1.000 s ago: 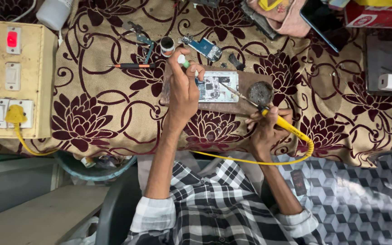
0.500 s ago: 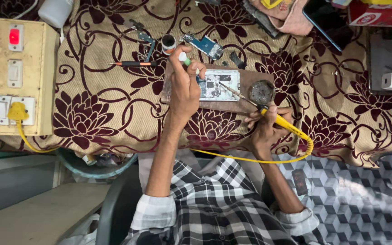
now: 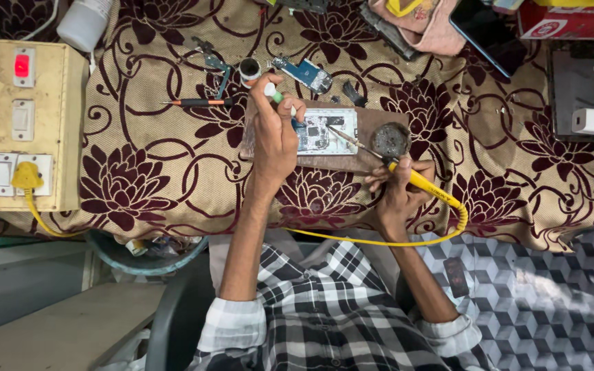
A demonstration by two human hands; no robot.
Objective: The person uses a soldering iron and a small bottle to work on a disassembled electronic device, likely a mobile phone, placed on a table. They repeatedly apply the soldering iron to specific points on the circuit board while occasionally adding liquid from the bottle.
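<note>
Head view, left hand (image 3: 276, 134) gripping green-white tool (image 3: 274, 93), right hand (image 3: 397, 192) gripping yellow soldering iron (image 3: 421, 184), red box (image 3: 572, 20) top right

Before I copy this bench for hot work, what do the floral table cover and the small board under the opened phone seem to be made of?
The beige floral table cover looks like woven fabric: matte, fine weave, draped over the edge. The small brown board appears to be wood or fibreboard: flat, rigid, dull, with dark marks; I can't tell which.

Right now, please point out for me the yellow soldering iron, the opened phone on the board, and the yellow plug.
yellow soldering iron (image 3: 426, 184), head view, on its yellow handle.
opened phone (image 3: 328, 130), head view, on its exposed inside.
yellow plug (image 3: 27, 176), head view, on the plug body at the switchboard.
</note>
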